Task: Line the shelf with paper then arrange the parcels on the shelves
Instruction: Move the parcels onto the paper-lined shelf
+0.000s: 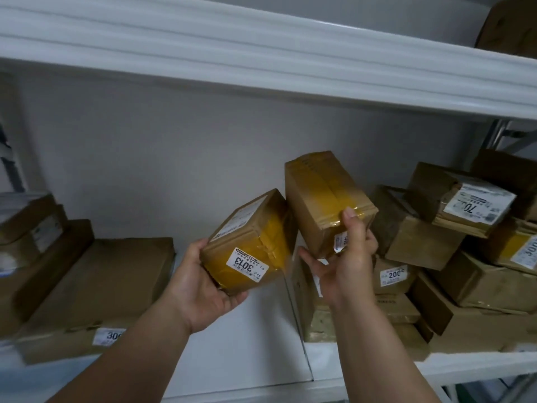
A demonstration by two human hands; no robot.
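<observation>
Cradling a small taped parcel (250, 242) from beneath, the left hand (203, 286) curls its fingers up round the underside, with the label reading 3013 facing the camera. Just beside it, the right hand (348, 254) grips a second parcel (325, 202), thumb pressed on the taped near end and fingers wrapped under it. Both boxes are held tilted in the air above the middle of the shelf (465, 363), their upper corners touching or nearly so; I cannot tell which.

Below the hands, white paper (247, 344) already covers the shelf board, with a seam between two sheets running back from the front edge just under the right wrist. So the lining looks done here, at least on this level.

Toward the left end lies a large flat box (101, 286) against the front edge, with smaller boxes (32, 225) stacked behind it. Toward the right end, a loose pile of parcels (450, 242) leans at odd angles, some overlapping, far from tidy.

My reading is that arranging is partly under way: the middle stretch is uncovered paper awaiting these two, and the right-hand pile would want straightening. On the shelf above (261, 59), only one box corner (508, 24) shows at its right end.
</observation>
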